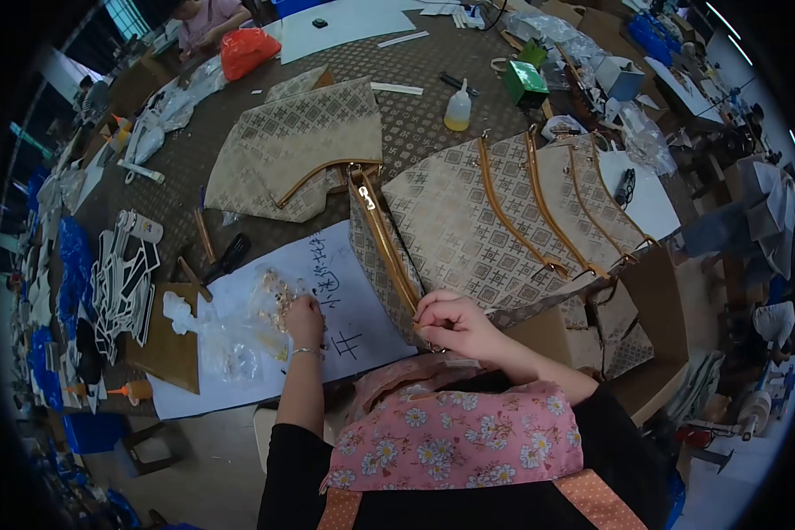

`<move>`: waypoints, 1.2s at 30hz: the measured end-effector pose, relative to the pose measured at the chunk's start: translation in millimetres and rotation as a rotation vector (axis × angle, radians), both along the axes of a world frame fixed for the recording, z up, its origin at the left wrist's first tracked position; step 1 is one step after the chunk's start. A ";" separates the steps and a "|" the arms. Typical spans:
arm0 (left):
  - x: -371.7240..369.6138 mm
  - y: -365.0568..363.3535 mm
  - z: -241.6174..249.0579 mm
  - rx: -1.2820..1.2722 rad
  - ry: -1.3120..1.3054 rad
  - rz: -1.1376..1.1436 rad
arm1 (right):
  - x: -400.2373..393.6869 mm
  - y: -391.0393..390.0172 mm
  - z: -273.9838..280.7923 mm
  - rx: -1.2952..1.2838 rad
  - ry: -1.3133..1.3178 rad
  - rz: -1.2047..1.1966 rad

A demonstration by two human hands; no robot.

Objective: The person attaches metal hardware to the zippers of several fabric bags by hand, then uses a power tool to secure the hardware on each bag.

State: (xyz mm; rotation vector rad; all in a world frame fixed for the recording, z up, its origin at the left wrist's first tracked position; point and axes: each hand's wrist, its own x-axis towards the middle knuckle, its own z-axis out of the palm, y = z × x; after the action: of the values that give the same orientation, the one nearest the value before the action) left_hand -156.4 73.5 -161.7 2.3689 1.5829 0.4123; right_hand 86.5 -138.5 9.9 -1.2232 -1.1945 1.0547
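My left hand (305,323) is at a clear plastic bag (230,340) of small gold-coloured metal pieces (276,296). Its fingers are curled closed, and whatever they pinch is hidden. With thumb and fingers together, my right hand (450,320) grips the near end of a patterned beige handbag (375,256) along its brown zipper edge. A silver zipper pull (367,200) shows near the far end of that zipper. Under the plastic bag lies a white sheet (349,305) with handwritten marks.
More patterned bags with brown straps (512,212) lie to the right, another bag (296,141) beyond. An open cardboard box (658,327) stands at the right edge. A glue bottle (458,108), a green box (526,83) and white cut frames (125,278) surround the work. Another person (208,25) sits across.
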 end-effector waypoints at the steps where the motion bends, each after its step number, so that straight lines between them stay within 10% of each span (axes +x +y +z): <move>1: 3.9 0.2 7.2 -0.078 0.066 0.034 | 0.2 0.4 1.7 0.005 -0.009 -0.009; 5: 27.1 -13.2 29.9 -0.029 -0.226 -0.001 | -1.8 0.0 2.3 -0.041 0.017 0.007; 10: 67.0 -84.1 133.4 -1.229 -1.303 -0.074 | -7.2 2.3 -0.6 0.013 -0.032 -0.023; 36: 79.0 -106.6 163.4 -1.139 -1.089 -0.402 | -8.4 2.2 2.4 -0.110 0.145 -0.029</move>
State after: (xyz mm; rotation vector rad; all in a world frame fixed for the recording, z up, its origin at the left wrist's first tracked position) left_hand -77.4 -33.1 1.7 1.1229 0.5088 0.4159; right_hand 78.1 -136.3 12.2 -1.2230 -1.0159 1.1794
